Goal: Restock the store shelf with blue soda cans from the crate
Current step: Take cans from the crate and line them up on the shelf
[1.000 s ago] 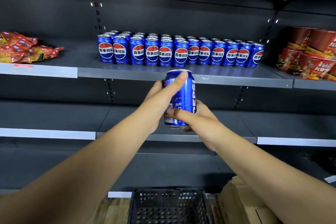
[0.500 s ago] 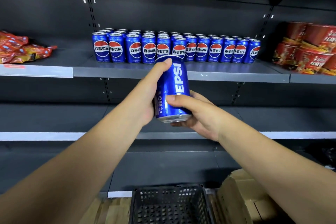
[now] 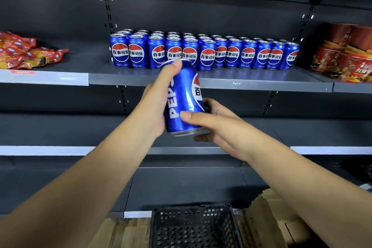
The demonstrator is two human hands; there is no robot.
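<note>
**Operator:** Head camera, looking down at both arms. I have one blue soda can held up in front of the shelf, tilted a little, its top leaning left. My left hand is wrapped round the can's left side, with a fingertip up at the rim. My right hand grasps the lower part, thumb lying across the front and fingers curled behind.

**Spotter:** Where is it against the stock?

**Operator:** In the air, just in front of the shelf edge. Its top overlaps the front row of cans in the picture, but it is not standing on the shelf. The row stands upright, several deep, logos facing out.

**Spotter:** And the crate?

**Operator:** The black crate is at the bottom of the view, below my arms, on wooden boards. I cannot tell what is inside. Just to its right is a cardboard box.

**Spotter:** Neighbours on the shelf?

**Operator:** Red snack packets to the left, well apart from the cans; red noodle cups stacked to the right.
</note>
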